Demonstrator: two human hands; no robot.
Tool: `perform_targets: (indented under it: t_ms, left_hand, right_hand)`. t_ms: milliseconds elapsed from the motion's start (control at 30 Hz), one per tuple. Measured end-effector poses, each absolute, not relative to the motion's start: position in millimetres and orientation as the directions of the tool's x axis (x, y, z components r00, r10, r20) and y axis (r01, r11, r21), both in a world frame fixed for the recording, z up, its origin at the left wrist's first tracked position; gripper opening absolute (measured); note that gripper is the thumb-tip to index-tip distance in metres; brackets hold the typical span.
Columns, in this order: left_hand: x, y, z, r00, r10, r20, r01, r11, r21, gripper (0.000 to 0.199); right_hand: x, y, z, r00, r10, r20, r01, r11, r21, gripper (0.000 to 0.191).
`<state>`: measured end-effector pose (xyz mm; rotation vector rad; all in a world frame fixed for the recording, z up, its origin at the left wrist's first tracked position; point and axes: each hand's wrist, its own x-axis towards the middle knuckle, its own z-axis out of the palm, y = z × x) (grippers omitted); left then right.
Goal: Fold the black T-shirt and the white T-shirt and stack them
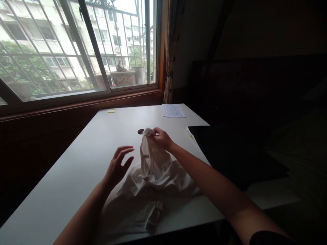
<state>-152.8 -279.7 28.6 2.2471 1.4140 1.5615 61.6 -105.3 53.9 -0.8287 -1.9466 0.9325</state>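
A crumpled white garment (163,170) lies on the white table (76,163), its lower part spread toward the near edge. My right hand (162,137) is closed on the upper part of the cloth and holds it raised in a peak near the table's middle. A small label shows inside the lifted fold. To the left of that fold is my left hand (120,166), thumb and fingers apart, with nothing between them and a gap to the raised cloth.
Printed paper (174,111) and a yellow note (111,111) lie at the table's far side. Dark cloth (235,153) covers the right side. Just behind the raised fabric is a round hole (140,131). A barred window stands beyond.
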Motion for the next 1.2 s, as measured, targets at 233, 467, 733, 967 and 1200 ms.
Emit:
perform_targets:
  t_ms: [233, 467, 733, 967, 1200]
  left_hand:
    - [-134.9, -287.9, 29.3, 0.423, 0.738, 0.526, 0.757, -0.607, 0.242, 0.052]
    - [-123.8, -289.1, 20.8, 0.416, 0.844, 0.337, 0.801, -0.516, 0.303, 0.059]
    - [-168.1, -276.4, 29.6, 0.154, 0.805, 0.573, 0.888, -0.367, 0.276, 0.014]
    - [-202.4, -279.6, 39.6, -0.146, 0.594, 0.791, 0.967, -0.083, 0.24, 0.02]
    - [-116.1, -286.7, 38.5, 0.378, 0.729, 0.571, 0.833, -0.537, 0.134, 0.03]
  right_hand:
    - [104.0, -83.6, 71.6, -0.096, 0.882, 0.461, 0.268, 0.469, -0.842, 0.037]
    - [142.9, -67.3, 89.1, 0.108, 0.795, 0.597, 0.263, 0.556, -0.788, 0.031]
    - [184.3, -63.3, 117.6, 0.289, 0.673, 0.681, 0.283, 0.62, -0.732, 0.035]
    - [186.0, -85.6, 122.3, 0.194, 0.726, 0.66, 0.362, 0.573, -0.736, 0.03]
    - [187.0, -92.3, 106.3, 0.192, 0.776, 0.601, 0.401, 0.497, -0.77, 0.028]
